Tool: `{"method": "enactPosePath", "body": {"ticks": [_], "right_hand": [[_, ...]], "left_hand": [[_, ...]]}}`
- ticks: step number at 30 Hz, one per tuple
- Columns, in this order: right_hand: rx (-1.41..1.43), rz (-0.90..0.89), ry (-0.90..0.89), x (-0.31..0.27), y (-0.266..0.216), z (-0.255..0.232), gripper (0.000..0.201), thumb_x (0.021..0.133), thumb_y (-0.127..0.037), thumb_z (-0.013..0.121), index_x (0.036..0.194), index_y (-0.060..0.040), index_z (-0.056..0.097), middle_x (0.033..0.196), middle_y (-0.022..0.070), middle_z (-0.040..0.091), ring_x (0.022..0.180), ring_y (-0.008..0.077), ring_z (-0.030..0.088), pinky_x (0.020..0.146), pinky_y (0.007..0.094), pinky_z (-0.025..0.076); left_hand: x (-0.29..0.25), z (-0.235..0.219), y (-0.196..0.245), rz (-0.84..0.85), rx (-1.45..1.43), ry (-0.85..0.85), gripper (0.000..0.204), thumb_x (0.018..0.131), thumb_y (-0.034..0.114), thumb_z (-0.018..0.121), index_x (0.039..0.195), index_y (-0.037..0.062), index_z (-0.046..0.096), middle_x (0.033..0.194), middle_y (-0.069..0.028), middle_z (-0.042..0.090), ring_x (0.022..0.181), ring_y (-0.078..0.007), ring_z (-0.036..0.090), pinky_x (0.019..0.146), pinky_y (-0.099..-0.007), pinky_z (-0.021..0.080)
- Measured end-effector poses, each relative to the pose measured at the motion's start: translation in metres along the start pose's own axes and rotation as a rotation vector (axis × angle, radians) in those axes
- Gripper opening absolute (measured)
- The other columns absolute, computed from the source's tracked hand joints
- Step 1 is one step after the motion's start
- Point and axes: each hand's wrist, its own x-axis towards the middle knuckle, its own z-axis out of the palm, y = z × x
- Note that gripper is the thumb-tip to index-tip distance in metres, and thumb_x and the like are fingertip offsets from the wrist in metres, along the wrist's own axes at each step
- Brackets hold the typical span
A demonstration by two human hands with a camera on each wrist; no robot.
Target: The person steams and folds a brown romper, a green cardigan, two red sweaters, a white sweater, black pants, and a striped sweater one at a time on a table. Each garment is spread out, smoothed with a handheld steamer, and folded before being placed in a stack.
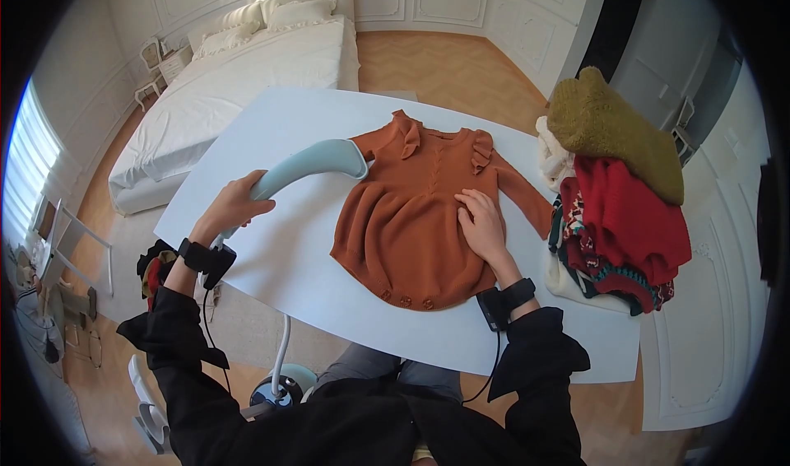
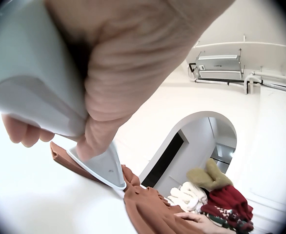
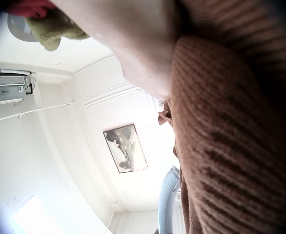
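Observation:
A rust-brown knitted baby romper (image 1: 403,211) lies on the white table (image 1: 263,260), with ruffled shoulders at the far end and buttons along the near edge. My left hand (image 1: 233,202) grips the handle of a pale blue garment steamer (image 1: 309,163). The steamer's head is right at the romper's left sleeve; in the left wrist view its flat front (image 2: 101,168) overlaps the brown knit. My right hand (image 1: 481,226) rests on the romper's right side, fingers extended over the cloth. Ribbed knit (image 3: 221,136) fills much of the right wrist view.
A tall pile of folded knitwear, with an olive piece (image 1: 613,128) above a red one (image 1: 638,211), stands at the table's right edge. The steamer's hose (image 1: 284,351) runs down to its base (image 1: 280,390) on the floor. Beyond the table is a white bed (image 1: 247,95).

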Motion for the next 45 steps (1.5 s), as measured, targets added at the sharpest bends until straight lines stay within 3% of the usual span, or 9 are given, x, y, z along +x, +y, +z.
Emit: {"method": "enactPosePath", "body": {"ticks": [11,13,17,22,28,35,37,44,45], "right_hand": [[0.02,0.02,0.006,0.0,-0.004,-0.003,0.029,0.087,-0.011,0.053,0.113,-0.0002,0.06,0.126,0.0155,0.055,0.124,0.0315,0.044,0.105,0.0403,0.035],[0.036,0.024,0.014,0.0,-0.002,-0.002,0.029,0.087,-0.01,0.053,0.113,0.0002,0.06,0.125,0.0156,0.055,0.124,0.0313,0.044,0.105,0.0399,0.035],[0.046,0.033,0.028,0.0,-0.001,-0.001,0.028,0.087,-0.01,0.053,0.112,0.0003,0.06,0.123,0.0157,0.056,0.123,0.0312,0.046,0.105,0.0397,0.035],[0.084,0.024,0.061,0.001,0.001,-0.001,0.028,0.086,-0.007,0.05,0.111,0.0008,0.059,0.119,0.0173,0.058,0.119,0.0322,0.049,0.103,0.04,0.037],[0.094,0.07,0.099,0.001,-0.001,-0.001,0.029,0.085,-0.004,0.048,0.111,0.0017,0.059,0.116,0.0182,0.059,0.116,0.0329,0.051,0.1,0.0394,0.04],[0.135,0.12,0.138,0.001,-0.004,-0.002,0.023,0.082,0.001,0.048,0.102,0.0008,0.059,0.107,0.0168,0.061,0.107,0.0319,0.055,0.093,0.0388,0.044],[0.115,0.078,0.156,0.001,-0.003,-0.002,0.02,0.081,0.002,0.048,0.097,0.0001,0.059,0.099,0.0157,0.062,0.1,0.0316,0.056,0.088,0.039,0.045],[0.083,0.06,0.171,0.001,-0.001,-0.003,0.019,0.079,0.003,0.049,0.094,-0.0007,0.06,0.091,0.014,0.059,0.093,0.0308,0.056,0.082,0.0382,0.045],[0.109,0.127,0.274,0.001,0.002,-0.002,0.021,0.079,0.003,0.05,0.096,-0.0015,0.06,0.095,0.0135,0.058,0.093,0.03,0.056,0.082,0.037,0.045]], "left_hand": [[-0.031,0.021,0.058,0.164,0.097,-0.211,0.053,0.081,0.023,0.066,0.129,0.007,0.049,0.074,-0.0135,0.063,0.055,-0.0205,0.061,0.056,-0.0318,0.05],[-0.032,0.026,0.055,0.277,0.121,-0.203,0.052,0.081,0.022,0.065,0.129,0.0088,0.048,0.075,-0.0153,0.064,0.058,-0.0221,0.062,0.058,-0.0331,0.05],[-0.04,0.029,0.065,0.241,0.136,-0.277,0.054,0.081,0.021,0.065,0.13,0.0111,0.046,0.079,-0.0164,0.065,0.063,-0.0263,0.064,0.063,-0.0354,0.051],[-0.044,0.036,0.059,0.405,0.133,-0.295,0.054,0.08,0.019,0.066,0.13,0.0119,0.046,0.084,-0.018,0.066,0.071,-0.033,0.065,0.07,-0.0388,0.051],[-0.044,0.035,0.074,0.335,0.112,-0.329,0.053,0.08,0.019,0.066,0.129,0.0106,0.046,0.081,-0.0176,0.066,0.068,-0.0319,0.065,0.067,-0.0384,0.051],[-0.022,0.05,0.097,0.255,0.126,-0.309,0.052,0.083,0.023,0.065,0.128,0.0061,0.045,0.078,-0.0162,0.064,0.062,-0.0244,0.065,0.057,-0.0326,0.051],[-0.01,0.057,0.101,0.286,0.065,-0.27,0.048,0.083,0.028,0.063,0.119,0.0011,0.048,0.077,-0.0199,0.064,0.064,-0.0331,0.064,0.063,-0.0403,0.05],[0.039,0.088,0.108,0.433,0.113,-0.152,0.042,0.083,0.031,0.062,0.105,-0.0012,0.048,0.084,-0.0244,0.063,0.077,-0.0398,0.063,0.067,-0.0462,0.049],[0.044,0.092,0.109,0.451,0.129,-0.138,0.043,0.083,0.032,0.062,0.107,-0.0014,0.047,0.083,-0.0248,0.063,0.078,-0.0401,0.062,0.068,-0.0466,0.048]]}}
